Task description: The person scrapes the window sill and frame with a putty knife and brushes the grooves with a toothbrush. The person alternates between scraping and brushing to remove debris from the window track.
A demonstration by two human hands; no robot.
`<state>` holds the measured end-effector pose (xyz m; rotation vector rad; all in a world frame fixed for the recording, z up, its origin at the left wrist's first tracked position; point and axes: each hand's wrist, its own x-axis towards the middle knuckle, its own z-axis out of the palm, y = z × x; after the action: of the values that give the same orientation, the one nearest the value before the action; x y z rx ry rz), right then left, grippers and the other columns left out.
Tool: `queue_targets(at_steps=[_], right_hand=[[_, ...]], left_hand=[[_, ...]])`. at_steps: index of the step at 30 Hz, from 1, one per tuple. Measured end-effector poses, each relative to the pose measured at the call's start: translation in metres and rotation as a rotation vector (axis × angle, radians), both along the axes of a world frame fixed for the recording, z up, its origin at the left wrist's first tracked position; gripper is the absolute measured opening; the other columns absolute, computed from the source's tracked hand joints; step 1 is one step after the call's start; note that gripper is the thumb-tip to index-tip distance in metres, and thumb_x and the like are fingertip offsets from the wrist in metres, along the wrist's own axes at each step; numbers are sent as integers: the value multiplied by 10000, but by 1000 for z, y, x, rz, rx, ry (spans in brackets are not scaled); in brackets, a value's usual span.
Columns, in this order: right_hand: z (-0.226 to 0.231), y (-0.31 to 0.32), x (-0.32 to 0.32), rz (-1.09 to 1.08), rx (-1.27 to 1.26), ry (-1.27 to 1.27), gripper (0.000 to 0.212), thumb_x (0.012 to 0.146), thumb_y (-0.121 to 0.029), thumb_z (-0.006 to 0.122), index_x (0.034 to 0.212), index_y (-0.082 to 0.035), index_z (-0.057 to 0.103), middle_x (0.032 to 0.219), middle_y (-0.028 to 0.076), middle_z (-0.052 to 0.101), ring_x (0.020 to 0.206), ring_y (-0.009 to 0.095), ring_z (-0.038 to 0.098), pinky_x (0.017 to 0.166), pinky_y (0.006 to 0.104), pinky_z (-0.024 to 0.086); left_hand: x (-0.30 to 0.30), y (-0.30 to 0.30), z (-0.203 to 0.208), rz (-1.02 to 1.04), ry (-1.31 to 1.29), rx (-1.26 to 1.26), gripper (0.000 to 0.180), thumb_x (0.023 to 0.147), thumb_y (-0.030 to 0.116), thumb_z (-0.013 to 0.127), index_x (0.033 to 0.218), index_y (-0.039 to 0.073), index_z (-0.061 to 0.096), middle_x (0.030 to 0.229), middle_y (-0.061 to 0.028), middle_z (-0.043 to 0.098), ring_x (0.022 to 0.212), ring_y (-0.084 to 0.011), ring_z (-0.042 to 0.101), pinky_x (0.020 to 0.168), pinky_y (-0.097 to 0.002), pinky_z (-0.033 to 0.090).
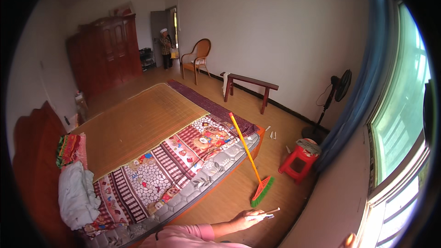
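Note:
My left hand [245, 221], on a pink-sleeved arm, is closed around a thin pale stick [272, 211] and a small white-and-blue piece [268, 217]; their exact kind is too small to make out. At the lower right, only a fingertip of my right hand [350, 240] shows below the window, its other fingers out of view. Just beyond my left hand, a broom [248, 151] with a yellow handle and green bristles leans against the bed's edge, its head on the floor.
A mattress [216, 165] with a patterned sheet and woven mat [142, 119] fills the left. A red stool [297, 164], black fan [337, 87] and blue curtain [353, 110] stand right. Farther off are a bench [250, 80], chair [197, 59], wardrobe [105, 55] and a person [166, 48] by the door.

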<state>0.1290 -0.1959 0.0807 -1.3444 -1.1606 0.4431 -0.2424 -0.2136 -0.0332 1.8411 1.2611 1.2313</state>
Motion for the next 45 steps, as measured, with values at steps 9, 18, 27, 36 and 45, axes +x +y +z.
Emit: queue_targets(at_steps=[9,18,27,36,45], right_hand=[[81,-5,31,-377,-324,294,165,812,-177,646,883,-86,529,605,-64,402,549,17,336,507,180,298],[133,-60,107,-256,217,501,151,809,-82,596,952,-34,588,552,-65,392,465,21,327,432,189,263],[99,-24,124,-127,234,256,97,806,-104,591,873,-58,644,725,-32,556,702,31,476,659,200,405],[80,-39,134,-23,228,309,112,794,-112,564,876,-54,614,718,53,608,672,117,552,672,256,455],[91,-81,130,49,63,369,105,818,-56,570,916,-67,606,777,-14,581,737,66,522,697,222,437]], left_hand=[[-2,-11,-8,-83,-343,-169,131,841,3,533,957,-16,592,954,-121,602,882,-174,588,786,-279,485],[36,-8,9,-194,40,-190,146,797,-58,536,940,-30,553,959,-159,623,816,-222,645,729,-324,518],[75,-19,26,-335,279,-192,154,804,-40,542,955,-12,545,984,-168,610,821,-235,641,724,-334,516],[126,-24,20,-405,268,-185,166,807,-56,543,970,-26,541,1005,-189,605,840,-247,636,747,-324,517],[147,-18,24,-448,285,-159,158,813,-42,548,969,-22,549,1024,-170,610,889,-245,620,794,-337,499]])
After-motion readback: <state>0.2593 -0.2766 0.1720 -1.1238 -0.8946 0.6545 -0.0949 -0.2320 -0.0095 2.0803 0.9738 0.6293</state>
